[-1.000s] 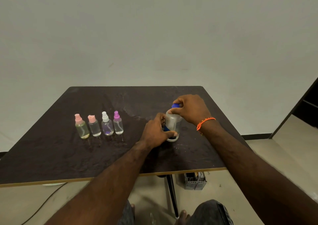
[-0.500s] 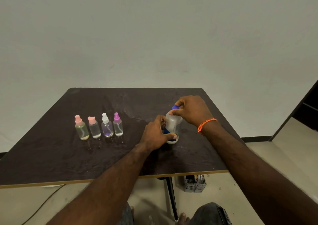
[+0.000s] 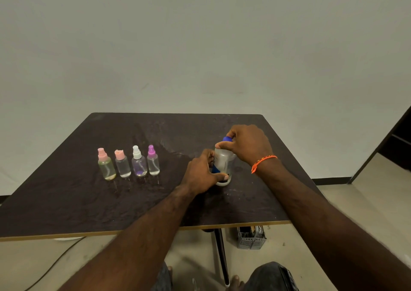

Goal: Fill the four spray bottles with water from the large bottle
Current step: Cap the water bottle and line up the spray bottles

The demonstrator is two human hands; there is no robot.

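Observation:
The large clear bottle (image 3: 223,161) with a blue cap (image 3: 226,139) stands upright on the dark table (image 3: 66,201), right of centre. My left hand (image 3: 201,172) grips its lower body. My right hand (image 3: 249,145) has its fingers curled round the blue cap on top. To the left stand the small spray bottles in a row: a yellowish one with a pink top (image 3: 106,166), a clear one with a salmon top (image 3: 122,165), a purplish one with a white top (image 3: 139,162) and a clear one with a violet top (image 3: 153,161).
A grey perforated basket (image 3: 251,237) sits on the floor under the table's front right edge, beside the table leg (image 3: 221,257). A cable (image 3: 51,266) runs over the floor at the lower left. A dark doorway (image 3: 395,148) is at the right.
Both hands have stayed on the large bottle, and the right hand has shifted slightly on the cap. The small bottles have not moved.

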